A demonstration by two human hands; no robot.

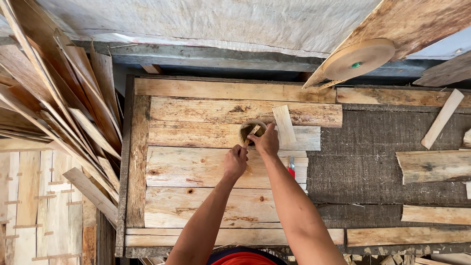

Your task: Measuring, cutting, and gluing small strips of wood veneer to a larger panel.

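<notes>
Head view: both hands meet over a small round cup [252, 131] near the middle of the bench [139, 162], toward its far edge. The right hand [266, 143] pinches a thin wood strip [254, 130] over the cup — the left hand [235, 161] is curled, perhaps gripping something unseen. A pale veneer piece [284, 124] lies just beside them.

The counter [206, 172] is topped with rough, matt sheets of pale wood veneer, knotted and stained; its right part [382, 172] is a dark, coarse, fibrous board. The small round brown roll [251, 131] looks like matt paper tape, as does the big tan paper roll [358, 59]. Thin brown veneer strips [64, 98] are splintery and dull.
</notes>
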